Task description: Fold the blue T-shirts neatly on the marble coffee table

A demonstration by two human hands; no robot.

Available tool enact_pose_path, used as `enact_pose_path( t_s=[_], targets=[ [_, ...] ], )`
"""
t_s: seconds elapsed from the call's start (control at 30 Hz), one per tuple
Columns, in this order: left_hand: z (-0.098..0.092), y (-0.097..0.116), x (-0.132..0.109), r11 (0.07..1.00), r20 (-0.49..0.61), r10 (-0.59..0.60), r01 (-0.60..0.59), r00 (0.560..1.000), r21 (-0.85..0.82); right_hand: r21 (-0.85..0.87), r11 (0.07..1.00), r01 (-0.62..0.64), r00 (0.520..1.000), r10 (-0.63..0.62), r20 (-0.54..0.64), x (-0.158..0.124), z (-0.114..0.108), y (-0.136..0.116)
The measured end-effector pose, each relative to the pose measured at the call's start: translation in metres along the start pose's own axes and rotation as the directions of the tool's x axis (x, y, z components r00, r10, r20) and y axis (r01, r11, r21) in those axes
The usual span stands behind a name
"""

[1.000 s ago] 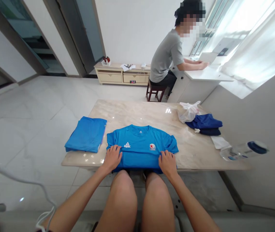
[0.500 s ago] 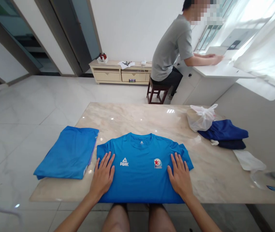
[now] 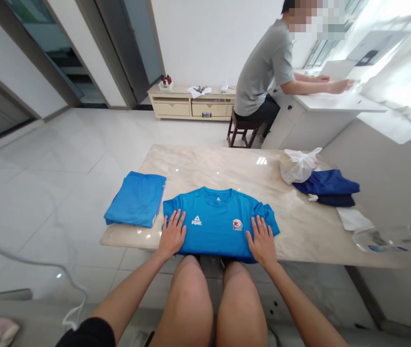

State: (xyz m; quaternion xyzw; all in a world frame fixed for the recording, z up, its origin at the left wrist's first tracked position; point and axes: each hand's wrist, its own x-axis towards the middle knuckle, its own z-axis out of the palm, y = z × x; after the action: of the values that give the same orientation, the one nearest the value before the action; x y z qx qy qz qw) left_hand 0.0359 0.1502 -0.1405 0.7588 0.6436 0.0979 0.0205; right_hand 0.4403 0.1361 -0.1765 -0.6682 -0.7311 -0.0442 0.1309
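Observation:
A blue T-shirt (image 3: 216,221) with a white PEAK logo and a round red-and-white emblem lies flat, its collar away from me and its lower part at the table's near edge. My left hand (image 3: 172,232) rests on its left side, fingers stretched out. On the opposite side, under the sleeve, my right hand (image 3: 262,239) lies flat with fingers spread. Neither hand grips the cloth. To the left of the shirt, a folded blue garment (image 3: 136,198) sits near the table's left edge, apart from my left hand.
The marble-look table (image 3: 205,161) also bears a white plastic bag (image 3: 299,166), folded dark blue clothes (image 3: 328,183), a white paper (image 3: 353,219) and a clear bottle (image 3: 382,238) at the right. Beyond it, a person (image 3: 263,72) sits on a stool (image 3: 243,126) by a white counter (image 3: 335,102).
The view has pulled back and tilted, so more of my legs and the floor show. Both hands stay flat on the T-shirt. The seated person's hands have shifted slightly on the counter.

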Motion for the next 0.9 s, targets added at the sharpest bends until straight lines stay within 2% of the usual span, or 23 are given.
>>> enact_pose_path(
  t_s=[0.13, 0.3, 0.53, 0.77, 0.9],
  targets=[
    [0.003, -0.003, -0.015, 1.000, -0.033, 0.027, -0.026, 0.999, 0.007, -0.016, 1.000, 0.002, 1.000, -0.002, 0.003, -0.016, -0.004, 0.001],
    [0.002, -0.007, -0.008, 0.994, -0.006, 0.107, -0.107, 0.994, 0.007, -0.017, 1.000, 0.014, 1.000, -0.014, -0.004, -0.012, -0.008, 0.001],
    [0.001, -0.009, -0.008, 0.993, -0.034, 0.114, -0.115, 0.993, -0.019, -0.021, 0.999, 0.032, 0.999, -0.032, -0.021, -0.012, -0.010, 0.000],
    [0.000, -0.005, -0.003, 0.992, 0.007, 0.122, -0.122, 0.992, -0.022, -0.020, 1.000, 0.023, 1.000, -0.023, 0.002, -0.010, -0.010, 0.001],
    [0.001, -0.004, -0.003, 0.991, -0.008, 0.126, -0.126, 0.992, -0.033, -0.042, 0.998, 0.041, 0.999, -0.042, -0.016, -0.010, -0.007, 0.004]
  ],
)
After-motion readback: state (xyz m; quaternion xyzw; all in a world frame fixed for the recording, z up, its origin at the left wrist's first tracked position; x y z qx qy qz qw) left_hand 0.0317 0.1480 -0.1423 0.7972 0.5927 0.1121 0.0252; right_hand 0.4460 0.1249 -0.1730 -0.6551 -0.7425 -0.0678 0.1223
